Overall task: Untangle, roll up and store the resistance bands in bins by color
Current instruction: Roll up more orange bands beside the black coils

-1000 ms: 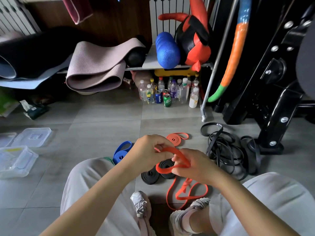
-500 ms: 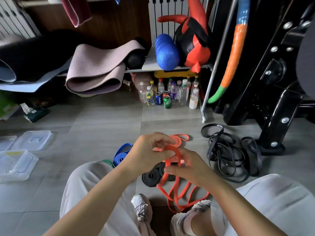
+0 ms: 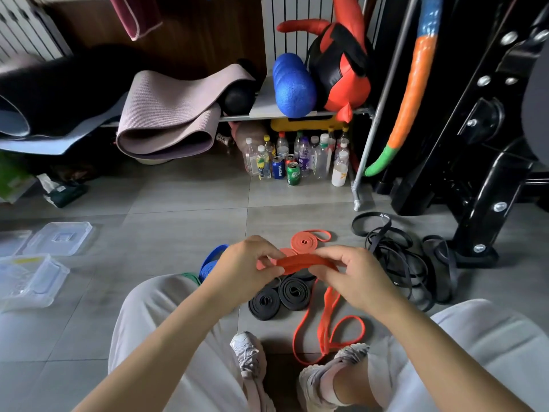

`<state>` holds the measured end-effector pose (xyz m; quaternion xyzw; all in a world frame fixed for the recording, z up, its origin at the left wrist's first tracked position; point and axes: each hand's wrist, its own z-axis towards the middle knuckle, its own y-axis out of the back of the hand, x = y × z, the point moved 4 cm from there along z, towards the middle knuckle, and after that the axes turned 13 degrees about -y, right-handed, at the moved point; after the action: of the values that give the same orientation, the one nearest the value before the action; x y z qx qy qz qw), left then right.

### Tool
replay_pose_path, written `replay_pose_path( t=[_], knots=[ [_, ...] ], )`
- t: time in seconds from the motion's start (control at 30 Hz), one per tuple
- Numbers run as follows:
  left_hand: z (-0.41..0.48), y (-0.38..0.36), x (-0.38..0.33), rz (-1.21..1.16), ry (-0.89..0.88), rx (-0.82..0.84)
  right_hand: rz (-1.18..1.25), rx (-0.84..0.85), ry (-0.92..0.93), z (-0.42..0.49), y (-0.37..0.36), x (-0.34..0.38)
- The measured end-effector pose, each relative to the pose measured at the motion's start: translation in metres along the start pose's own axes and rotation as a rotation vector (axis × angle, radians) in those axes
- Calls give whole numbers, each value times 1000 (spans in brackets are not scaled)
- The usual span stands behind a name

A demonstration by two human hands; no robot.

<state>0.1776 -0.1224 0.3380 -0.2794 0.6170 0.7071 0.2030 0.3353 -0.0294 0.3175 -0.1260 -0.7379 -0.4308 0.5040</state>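
I log each entry by its place from the rolled black bands (image 3: 279,295).
- Clear bins (image 3: 32,281): far left.
- Blue band (image 3: 211,261): just left.
- Left hand (image 3: 243,270): above, pinching the orange band (image 3: 306,260), whose slack trails to the floor at right.
- Orange coil (image 3: 304,241): just beyond.
- Right hand (image 3: 356,278): pinching the band's other end.
- Tangled black bands (image 3: 401,260): right.

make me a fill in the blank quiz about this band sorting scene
____ hands, the left hand and the right hand, pinch the orange band.
The finished rolls beneath the hands are coloured ____.
The tangled black bands lie on the person's ____ side.
The clear bin sits on the person's ____ side.
Missing words: both, black, right, left.
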Motion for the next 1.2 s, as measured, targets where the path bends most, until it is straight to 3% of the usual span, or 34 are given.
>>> replay_pose_path(
  t=[0.17,0.23,0.33,0.43,0.57,0.8,0.97,1.1,1.2],
  knots=[
    [6,-8,-16,292,-34,175,-320,39,120,-4,-7,13],
    [6,-11,-21,292,-34,236,-295,46,149,-5,-6,18],
    [5,-14,-23,290,-75,176,-182,59,176,-7,-2,26],
    [3,-12,-24,108,-121,36,-71,52,119,-6,5,25],
    [3,-7,-14,-197,-48,-105,177,63,-5,-5,7,17],
    [-1,-13,-10,-669,46,-231,371,102,-40,-8,-4,6],
    [-4,-27,-7,-1064,148,-220,402,-79,5,-10,-3,9],
    [-5,-31,-5,-1140,173,-206,442,-130,-6,-9,-2,9],
    [-3,-32,-5,-1181,174,-283,376,-63,-6,-10,-2,12]
  ],
)
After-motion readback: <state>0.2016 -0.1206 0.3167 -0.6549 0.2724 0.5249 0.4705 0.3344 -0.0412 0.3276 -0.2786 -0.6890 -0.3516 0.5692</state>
